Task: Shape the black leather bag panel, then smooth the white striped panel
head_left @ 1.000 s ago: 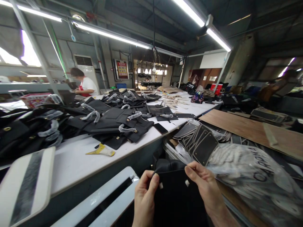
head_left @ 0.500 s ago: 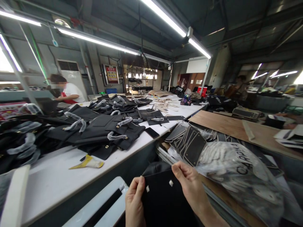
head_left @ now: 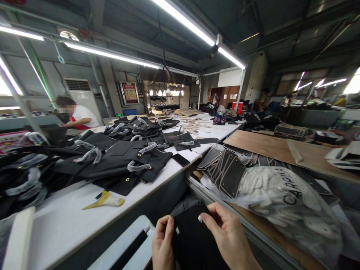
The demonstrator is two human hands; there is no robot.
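Black leather panel [head_left: 191, 243] right here at the bottom of my view, upright in front of me, held off the bench [head_left: 64, 221] and just past its near edge. My left hand [head_left: 162, 245] is pinching the panel's left edge, thumb on the face, fingers tucked behind. My right hand [head_left: 229, 240] grips the panel's right side, thumb stretched across the face toward the top, its tip sitting by a small white tab [head_left: 200, 218]. A second white fleck [head_left: 177, 230] shows on the panel close to my left thumb. Just left of the panel, low down, there's a white frame with a black strip [head_left: 126, 249]. Up and left of the panel the bench runs away from me. A yellow and white scrap [head_left: 104, 200] lies on the bare white top, then comes a heap of black bag parts [head_left: 123, 161] with handles wrapped in clear film. A dark phone [head_left: 180, 159] lies flat near the bench edge, straight up from the panel. Up and right of the panel, a fanned stack of dark pieces [head_left: 229, 174] with pale edges touches a clear plastic bag [head_left: 281, 195] with black lettering. Farther right of the panel, a plywood board [head_left: 270, 144] lies flat. Far up and left of the panel, a co-worker [head_left: 77, 116] in a white top with red at the front leans at the bench's far end.
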